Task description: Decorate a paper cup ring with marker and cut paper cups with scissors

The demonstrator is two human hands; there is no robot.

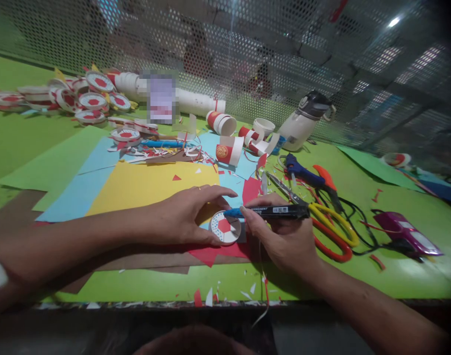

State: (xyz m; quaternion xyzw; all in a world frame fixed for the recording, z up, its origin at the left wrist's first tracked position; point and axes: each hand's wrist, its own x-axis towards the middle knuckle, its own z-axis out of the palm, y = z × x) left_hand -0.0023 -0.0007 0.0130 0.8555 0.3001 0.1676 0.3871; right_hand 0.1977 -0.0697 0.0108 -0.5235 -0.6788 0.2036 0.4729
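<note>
A small round white paper-cup base (236,232) lies in front of me, with a red shape in its middle and blue dots along its left part. Curved around its left side, my left hand (190,214) grips it, thumb at the lower edge. My right hand (281,234) is closed on a black permanent marker (284,212), whose blue tip meets the disc's top near the rim. Under the disc are red paper (206,254) and other coloured sheets. Just beyond the marker lie large scissors (331,251) with orange and yellow handles.
Finished-looking dotted discs (94,101) pile up at the back left. Cut paper cups (229,150) and a white bottle (299,125) stand at the back. A blue glue gun (303,172) and a purple power strip (406,231) with cords lie right. Yellow paper (151,185) and scraps cover the middle.
</note>
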